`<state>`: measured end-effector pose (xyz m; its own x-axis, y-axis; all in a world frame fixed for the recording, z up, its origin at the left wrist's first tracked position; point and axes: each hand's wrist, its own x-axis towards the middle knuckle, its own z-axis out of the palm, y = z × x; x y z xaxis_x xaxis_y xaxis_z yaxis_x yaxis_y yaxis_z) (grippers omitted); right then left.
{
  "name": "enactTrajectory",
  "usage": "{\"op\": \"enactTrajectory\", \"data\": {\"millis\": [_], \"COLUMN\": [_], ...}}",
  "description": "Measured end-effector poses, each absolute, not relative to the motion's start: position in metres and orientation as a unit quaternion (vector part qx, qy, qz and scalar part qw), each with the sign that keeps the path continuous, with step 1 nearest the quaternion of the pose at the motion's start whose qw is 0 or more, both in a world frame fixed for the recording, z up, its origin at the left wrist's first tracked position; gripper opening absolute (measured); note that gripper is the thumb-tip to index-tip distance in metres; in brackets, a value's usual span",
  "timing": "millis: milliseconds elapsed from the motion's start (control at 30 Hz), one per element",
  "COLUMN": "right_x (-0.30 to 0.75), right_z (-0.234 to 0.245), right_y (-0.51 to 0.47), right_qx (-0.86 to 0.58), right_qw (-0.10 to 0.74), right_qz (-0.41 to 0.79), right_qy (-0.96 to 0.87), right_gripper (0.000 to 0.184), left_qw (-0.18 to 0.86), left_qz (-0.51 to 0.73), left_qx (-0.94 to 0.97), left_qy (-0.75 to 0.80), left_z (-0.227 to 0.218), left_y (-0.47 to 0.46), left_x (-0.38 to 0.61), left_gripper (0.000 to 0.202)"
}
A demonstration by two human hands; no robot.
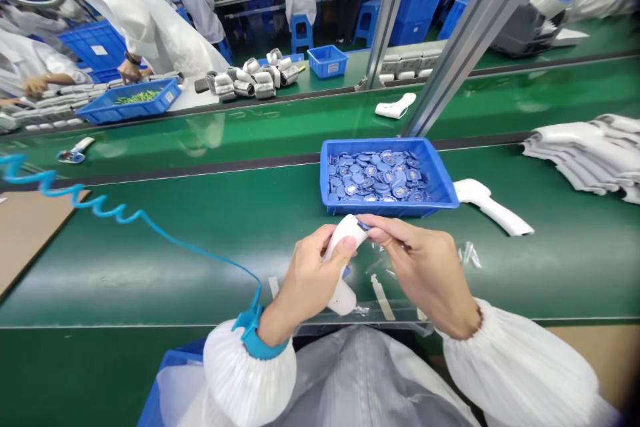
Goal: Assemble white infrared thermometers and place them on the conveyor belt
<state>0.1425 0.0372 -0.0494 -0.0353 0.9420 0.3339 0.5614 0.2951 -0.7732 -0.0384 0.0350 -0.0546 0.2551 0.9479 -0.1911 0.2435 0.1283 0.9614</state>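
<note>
Currently, one white curved plastic housing (345, 233) is being gripped by the left hand (311, 272) over the green tabletop (200, 213); one small blue piece (363, 225), at the housing's far end, by the right hand (425, 263).

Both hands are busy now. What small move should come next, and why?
Probably press the blue piece gently onto the upper end of the white housing, keeping the housing steady: the left hand grips the housing, while the right hand pinches the piece right at that end. Whether it is seated is hidden by the fingers.
</note>
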Motion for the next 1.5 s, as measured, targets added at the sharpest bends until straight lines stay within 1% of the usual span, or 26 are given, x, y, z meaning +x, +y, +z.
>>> {"op": "enactTrajectory", "data": {"millis": [67, 133, 300, 467, 533, 633, 733, 800, 867, 933, 1000, 1067, 1133, 1200, 1233, 1300, 1333, 1367, 1433, 1467, 1500], "right_x": [0.145, 0.147, 0.150, 0.148, 0.145, 0.138, 0.132, 0.131, 0.132, 0.133, 0.132, 0.129, 0.125, 0.121, 0.119, 0.116, 0.115, 0.114, 0.110, 0.107, 0.103], "right_z": [-0.049, -0.048, -0.045, -0.039, -0.038, -0.042, -0.048, -0.049, -0.048, -0.044, -0.040, -0.039, -0.038, -0.039, -0.039, -0.040, -0.041, -0.041, -0.043, -0.043, -0.043], "right_y": [0.037, 0.037, 0.035, 0.035, 0.035, 0.030, 0.023, 0.017, 0.012, 0.009, 0.007, 0.008, 0.009, 0.013, 0.016, 0.022, 0.026, 0.030, 0.034, 0.035, 0.033], "right_qx": [-0.540, -0.540, -0.534, -0.521, -0.506, -0.489, -0.522, -0.548, -0.567, -0.574, -0.554, -0.508, -0.474, -0.478, -0.494, -0.538, -0.562, -0.580, -0.585, -0.575, -0.564], "right_qw": [0.417, 0.420, 0.419, 0.421, 0.406, 0.392, 0.401, 0.398, 0.392, 0.375, 0.329, 0.277, 0.258, 0.275, 0.283, 0.287, 0.279, 0.263, 0.211, 0.185, 0.171], "right_qz": [0.224, 0.226, 0.226, 0.202, 0.208, 0.204, 0.188, 0.204, 0.238, 0.285, 0.338, 0.368, 0.366, 0.361, 0.371, 0.432, 0.484, 0.542, 0.644, 0.672, 0.674], "right_qy": [-0.695, -0.694, -0.698, -0.714, -0.732, -0.752, -0.729, -0.707, -0.684, -0.670, -0.686, -0.727, -0.758, -0.752, -0.733, -0.665, -0.610, -0.548, -0.446, -0.429, -0.446], "right_gripper": [0.021, 0.020, 0.022, 0.020, 0.024, 0.025, 0.022, 0.022, 0.024, 0.026, 0.027, 0.028, 0.030, 0.031, 0.031, 0.035, 0.041, 0.048, 0.060, 0.062, 0.061], "left_qw": [0.557, 0.548, 0.430, 0.468, 0.452, 0.356, 0.254, 0.218, 0.178, 0.124, 0.072, 0.026, -0.005, -0.003, 0.015, 0.072, 0.103, 0.132, 0.178, 0.196, 0.212], "left_qz": [0.315, 0.303, 0.281, 0.303, 0.305, 0.278, 0.253, 0.284, 0.359, 0.426, 0.452, 0.450, 0.441, 0.423, 0.412, 0.403, 0.419, 0.455, 0.568, 0.626, 0.673], "left_qx": [0.575, 0.591, 0.675, 0.674, 0.685, 0.735, 0.781, 0.786, 0.737, 0.658, 0.626, 0.663, 0.704, 0.719, 0.719, 0.722, 0.721, 0.710, 0.646, 0.593, 0.536], "left_qy": [0.510, 0.509, 0.530, 0.485, 0.484, 0.506, 0.511, 0.504, 0.545, 0.608, 0.632, 0.598, 0.556, 0.551, 0.559, 0.557, 0.543, 0.521, 0.479, 0.467, 0.463], "left_z": [-0.055, -0.051, -0.038, -0.038, -0.039, -0.038, -0.042, -0.048, -0.056, -0.063, -0.068, -0.069, -0.065, -0.059, -0.056, -0.051, -0.050, -0.050, -0.053, -0.054, -0.056], "left_y": [0.034, 0.032, 0.032, 0.034, 0.034, 0.033, 0.030, 0.028, 0.026, 0.026, 0.029, 0.037, 0.045, 0.053, 0.054, 0.054, 0.051, 0.049, 0.043, 0.042, 0.042], "left_x": [-0.040, -0.042, -0.045, -0.049, -0.048, -0.046, -0.044, -0.045, -0.046, -0.046, -0.046, -0.047, -0.049, -0.053, -0.056, -0.064, -0.067, -0.070, -0.072, -0.071, -0.069], "left_gripper": [0.039, 0.038, 0.032, 0.036, 0.034, 0.025, 0.018, 0.018, 0.017, 0.031, 0.046, 0.049, 0.048, 0.047, 0.047, 0.040, 0.034, 0.030, 0.032, 0.037, 0.043]}}
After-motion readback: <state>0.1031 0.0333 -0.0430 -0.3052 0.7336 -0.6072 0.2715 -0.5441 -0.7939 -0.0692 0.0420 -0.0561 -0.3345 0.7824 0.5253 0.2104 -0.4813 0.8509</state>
